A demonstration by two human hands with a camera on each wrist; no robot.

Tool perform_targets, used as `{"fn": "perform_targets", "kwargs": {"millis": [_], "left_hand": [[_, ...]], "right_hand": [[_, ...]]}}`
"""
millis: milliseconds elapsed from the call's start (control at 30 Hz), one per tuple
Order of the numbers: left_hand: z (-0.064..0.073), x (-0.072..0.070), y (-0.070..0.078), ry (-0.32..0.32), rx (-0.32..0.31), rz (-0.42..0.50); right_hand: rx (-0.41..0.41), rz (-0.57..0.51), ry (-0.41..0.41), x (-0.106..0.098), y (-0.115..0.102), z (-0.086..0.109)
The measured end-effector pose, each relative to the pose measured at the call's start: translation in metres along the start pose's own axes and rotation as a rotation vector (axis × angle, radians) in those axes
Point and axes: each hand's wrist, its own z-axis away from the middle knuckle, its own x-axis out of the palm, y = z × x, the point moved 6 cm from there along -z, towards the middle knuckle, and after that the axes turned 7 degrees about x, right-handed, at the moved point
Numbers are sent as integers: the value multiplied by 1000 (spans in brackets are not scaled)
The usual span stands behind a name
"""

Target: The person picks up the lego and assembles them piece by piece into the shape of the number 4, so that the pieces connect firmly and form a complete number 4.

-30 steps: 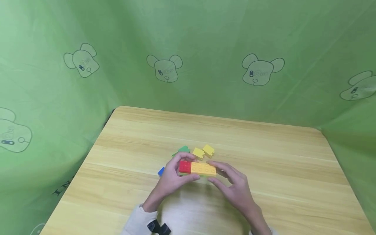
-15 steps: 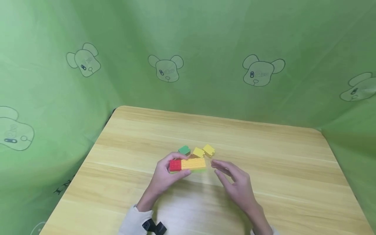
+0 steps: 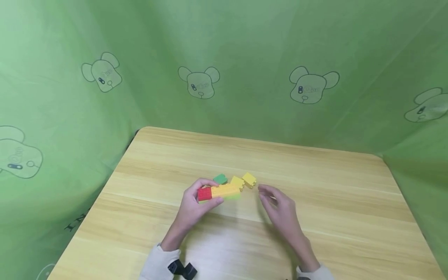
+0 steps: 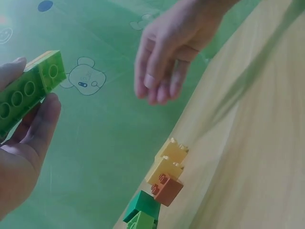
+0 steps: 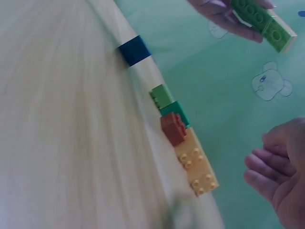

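My left hand [image 3: 192,202] grips a stack of joined toy building bricks [image 3: 224,190] above the table, thumb on the near side and fingers behind. A red brick and an orange-yellow one form its top; light green bricks lie beneath, their hollow undersides showing in the left wrist view. To the right, my right hand [image 3: 282,214] hovers apart from the stack with fingers loosely bent and holding nothing. Closest to it on the table are two yellow bricks [image 3: 249,180]. A dark green brick [image 3: 220,179] lies left of them.
A reddish-brown brick [image 4: 167,190] and a light green brick [image 4: 141,221] lie in the same cluster, hidden in the head view. Farther off sits a dark blue brick [image 5: 134,50]. The wooden table [image 3: 336,186] is backed by a green curtain [image 3: 245,46].
My right hand has let go of the stack and drawn away slightly to the right. My left hand has carried the stack leftward and tilted it.
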Motion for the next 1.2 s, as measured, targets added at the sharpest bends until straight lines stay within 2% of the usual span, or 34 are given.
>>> {"fn": "perform_targets", "kwargs": {"millis": [367, 600, 733, 900, 1200], "left_hand": [[-3, -3, 0, 18, 17, -68], [-3, -4, 1, 13, 18, -83], [-4, -4, 0, 5, 17, -61], [-4, -4, 2, -1, 28, -60], [-4, -5, 1, 5, 29, -76]], "right_hand": [[160, 112, 1, 18, 31, -14], [350, 106, -66, 29, 48, -18], [423, 93, -98, 34, 54, -18], [430, 106, -112, 37, 59, -19], [386, 185, -106, 40, 61, -28]]}}
